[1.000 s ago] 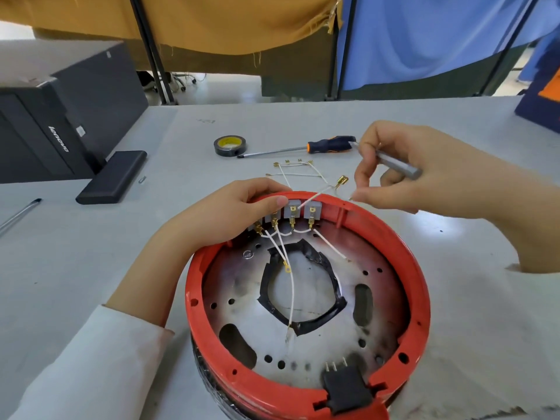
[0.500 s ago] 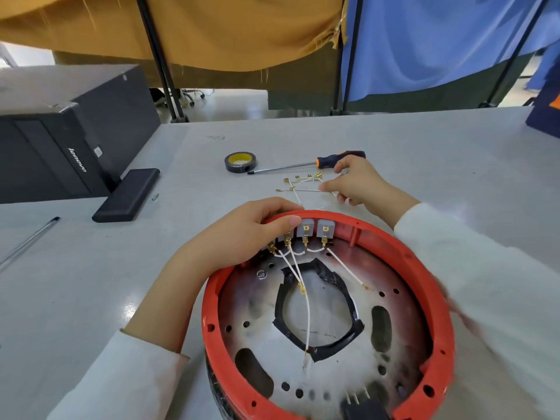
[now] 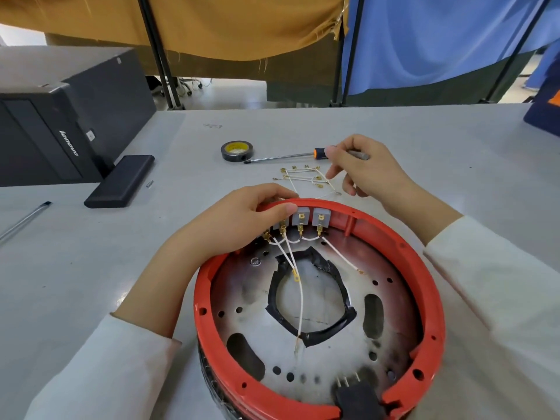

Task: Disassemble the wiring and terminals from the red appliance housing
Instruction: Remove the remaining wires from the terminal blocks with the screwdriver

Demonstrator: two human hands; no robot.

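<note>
- Red housing [image 3: 318,298] sitting on the grey table [image 3: 91,268], near edge, white wires [image 3: 298,286] running from its grey terminal blocks [image 3: 312,218]
- Left hand [image 3: 236,222] gripping the far rim, fingers curling over it
- Right hand [image 3: 363,171] hovering over loose wires [image 3: 303,177], fingers pinching a thin metal tool [image 3: 359,153]
- Screwdriver [image 3: 288,156] and tape roll [image 3: 238,150] lying beyond

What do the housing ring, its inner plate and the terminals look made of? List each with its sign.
Housing ring: red plastic, by its moulded ribs and soft sheen.
Inner plate: bare metal, probably steel, dull grey, punched with holes, dark-stained.
Terminals: brass-coloured metal, shiny.
</note>
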